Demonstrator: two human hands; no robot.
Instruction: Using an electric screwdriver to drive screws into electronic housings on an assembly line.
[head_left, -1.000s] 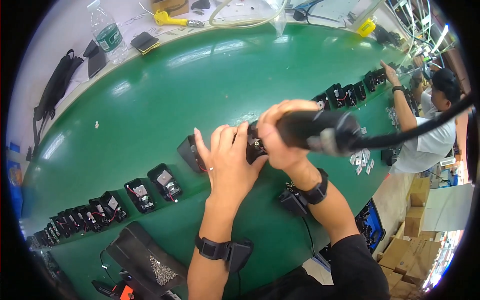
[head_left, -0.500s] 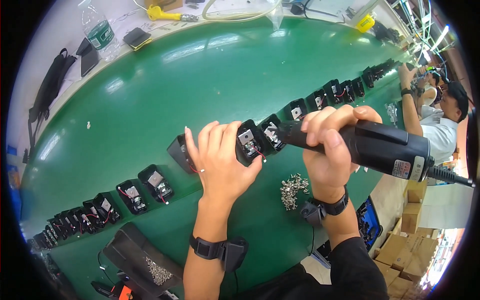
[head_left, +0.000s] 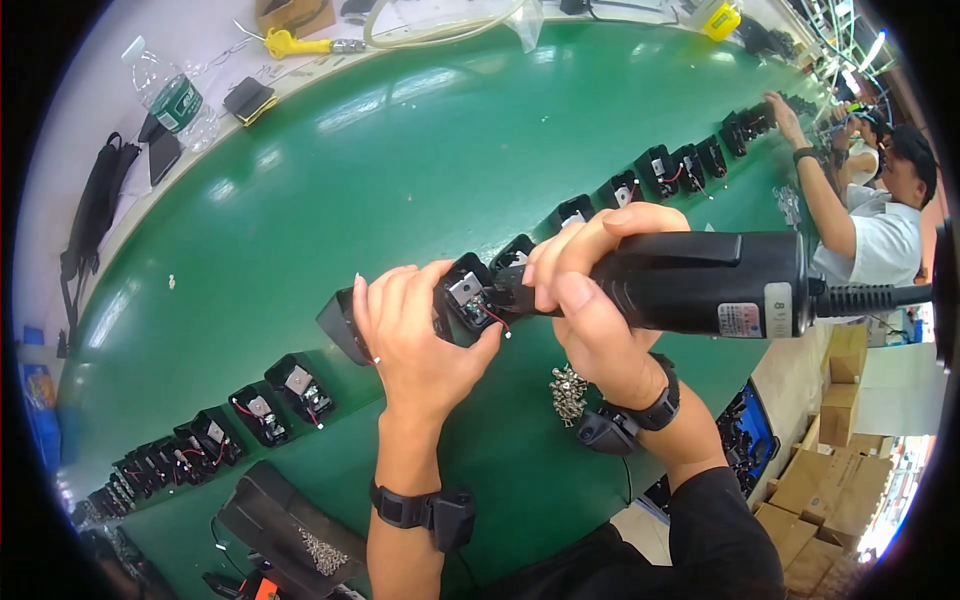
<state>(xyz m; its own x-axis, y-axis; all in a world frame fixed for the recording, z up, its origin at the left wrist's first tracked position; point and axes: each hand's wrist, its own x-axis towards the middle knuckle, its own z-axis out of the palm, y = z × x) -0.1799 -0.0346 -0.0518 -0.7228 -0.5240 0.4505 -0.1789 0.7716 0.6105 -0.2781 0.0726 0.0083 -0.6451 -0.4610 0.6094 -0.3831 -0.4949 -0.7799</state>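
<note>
My left hand [head_left: 420, 340] grips a black plastic housing [head_left: 466, 290] between thumb and fingers. Inside that housing are a metal plate, small parts and a red wire with a white plug. Another black housing [head_left: 340, 326] stands by the outer fingers of this hand, partly covered. My right hand [head_left: 600, 290] is wrapped round a black corded electric screwdriver [head_left: 705, 280], held nearly level. Its front end points left, close to the held housing's right side; the tip is hard to make out. Below the right hand lies a pile of small silver screws [head_left: 568, 395].
More housings [head_left: 258, 415] form a diagonal row across the green table [head_left: 330, 180]. A dark tray [head_left: 270, 510] with screws lies at lower left. A bottle [head_left: 172, 98] and a yellow air gun [head_left: 300, 43] lie beyond the table. A co-worker [head_left: 870, 220] sits at right beside cardboard boxes [head_left: 820, 480].
The screwdriver has moved left with my right hand, from the neighbouring housing to the one in my left hand. The whole view has shifted slightly.
</note>
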